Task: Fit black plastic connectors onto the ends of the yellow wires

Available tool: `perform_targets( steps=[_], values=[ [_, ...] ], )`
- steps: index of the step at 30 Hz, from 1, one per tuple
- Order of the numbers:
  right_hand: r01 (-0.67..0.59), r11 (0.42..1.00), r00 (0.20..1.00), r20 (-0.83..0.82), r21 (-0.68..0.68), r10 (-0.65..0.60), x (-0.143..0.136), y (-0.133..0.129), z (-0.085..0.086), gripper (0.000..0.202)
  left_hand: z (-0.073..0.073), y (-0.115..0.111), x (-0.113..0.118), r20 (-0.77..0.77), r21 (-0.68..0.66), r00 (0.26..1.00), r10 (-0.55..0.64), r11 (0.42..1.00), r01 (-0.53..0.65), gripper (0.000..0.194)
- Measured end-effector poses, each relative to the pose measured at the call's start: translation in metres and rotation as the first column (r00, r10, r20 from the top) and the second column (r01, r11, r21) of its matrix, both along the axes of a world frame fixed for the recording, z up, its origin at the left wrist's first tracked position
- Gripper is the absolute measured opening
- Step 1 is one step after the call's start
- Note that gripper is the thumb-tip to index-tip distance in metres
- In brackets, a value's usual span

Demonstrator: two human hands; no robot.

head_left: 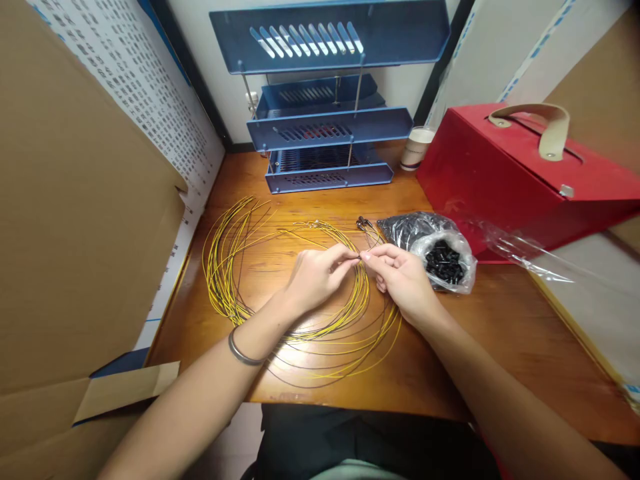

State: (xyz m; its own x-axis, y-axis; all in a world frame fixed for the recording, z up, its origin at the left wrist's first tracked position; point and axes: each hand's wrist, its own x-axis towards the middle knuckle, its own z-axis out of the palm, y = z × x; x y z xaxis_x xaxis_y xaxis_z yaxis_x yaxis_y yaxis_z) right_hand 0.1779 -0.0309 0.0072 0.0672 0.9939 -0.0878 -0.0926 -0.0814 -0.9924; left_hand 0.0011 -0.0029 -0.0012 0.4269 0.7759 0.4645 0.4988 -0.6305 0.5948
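My left hand (320, 275) and my right hand (400, 277) meet fingertip to fingertip above the right side of the coiled yellow and dark wires (225, 267). Both hands are closed in a pinch. Between the fingertips is a tiny dark piece, too small to name. Just beyond my right hand, a few dark wire ends with black tips (363, 223) lie on the table. To the right of my right hand sits an open clear plastic bag (465, 263) full of small black parts (443, 262).
Behind the wires stands a blue tiered tray rack (330, 130). A paper cup (417, 148) and a red box with a beige handle (505, 180) are at the back right of the wooden table (425, 373). Cardboard (85, 187) rises along the left.
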Motion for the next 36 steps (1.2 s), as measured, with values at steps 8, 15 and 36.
perform_targets(
  steps=[8,15,36],
  values=[
    [-0.001,1.000,1.000,-0.027,0.000,0.001,-0.0016,0.0004,0.0002,0.040,0.0001,0.0001,0.0002,0.029,-0.010,1.000,0.000,1.000,0.000,0.009],
    [0.054,0.999,0.997,-0.053,-0.001,-0.054,-0.0010,0.0015,0.0005,0.038,-0.0003,0.0000,0.0009,0.046,0.002,0.999,-0.015,1.000,0.015,0.008],
    [-0.040,0.999,0.999,0.036,0.006,0.040,0.0014,0.0032,-0.0064,0.039,0.0012,-0.0013,0.0005,0.007,0.006,1.000,-0.011,1.000,0.011,0.010]
  ],
)
